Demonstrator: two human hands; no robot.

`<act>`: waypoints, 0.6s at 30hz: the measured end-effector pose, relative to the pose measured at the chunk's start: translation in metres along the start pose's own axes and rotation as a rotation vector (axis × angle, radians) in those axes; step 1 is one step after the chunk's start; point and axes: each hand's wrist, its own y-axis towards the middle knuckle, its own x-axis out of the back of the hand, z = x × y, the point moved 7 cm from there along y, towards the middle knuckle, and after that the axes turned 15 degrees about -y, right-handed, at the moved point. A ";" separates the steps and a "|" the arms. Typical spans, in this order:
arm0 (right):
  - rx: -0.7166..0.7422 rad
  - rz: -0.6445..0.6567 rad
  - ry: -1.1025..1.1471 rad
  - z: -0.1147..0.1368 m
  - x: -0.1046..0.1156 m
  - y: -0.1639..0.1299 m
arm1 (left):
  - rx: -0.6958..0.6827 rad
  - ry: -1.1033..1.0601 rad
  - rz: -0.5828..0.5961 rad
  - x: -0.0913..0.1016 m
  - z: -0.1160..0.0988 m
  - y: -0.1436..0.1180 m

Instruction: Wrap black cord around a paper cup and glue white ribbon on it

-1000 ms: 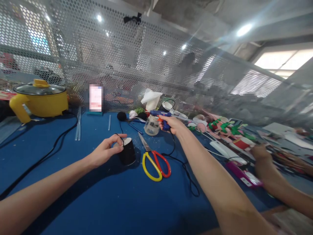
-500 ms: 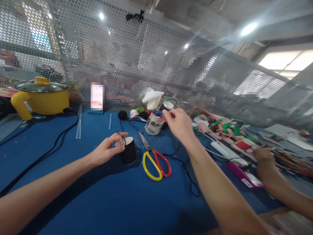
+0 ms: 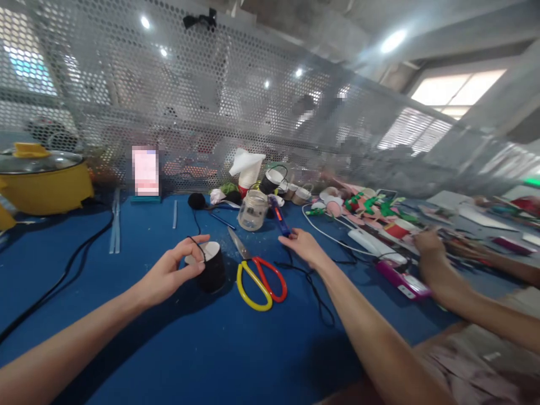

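Observation:
My left hand (image 3: 177,267) grips the rim of a small white paper cup (image 3: 212,269) with a black cord-wrapped side. A strand of black cord runs over the fingers towards a black ball of yarn (image 3: 196,201). At the handle end of a blue glue gun (image 3: 279,216) with an orange trigger, my right hand (image 3: 304,246) has its fingers closed. The gun slants beside a clear glass jar (image 3: 253,211), its black cable (image 3: 314,287) trailing on the blue table. Between my hands lie scissors (image 3: 257,281) with one yellow and one red handle.
A yellow electric pot (image 3: 46,183) stands far left, near a propped phone (image 3: 145,170). Behind the jar are a white cup with tissue (image 3: 248,169) and a black cup (image 3: 272,180). A person's arm (image 3: 447,278) and a purple power strip (image 3: 403,279) are at right.
My right hand has come down and nearer from the jar's mouth. The glue gun has swung from above the jar to its right side. My left hand stays on the cup; the view has shifted right.

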 end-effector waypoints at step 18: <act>0.045 0.034 -0.078 0.022 0.005 0.025 | 0.013 -0.046 -0.027 0.006 0.005 0.003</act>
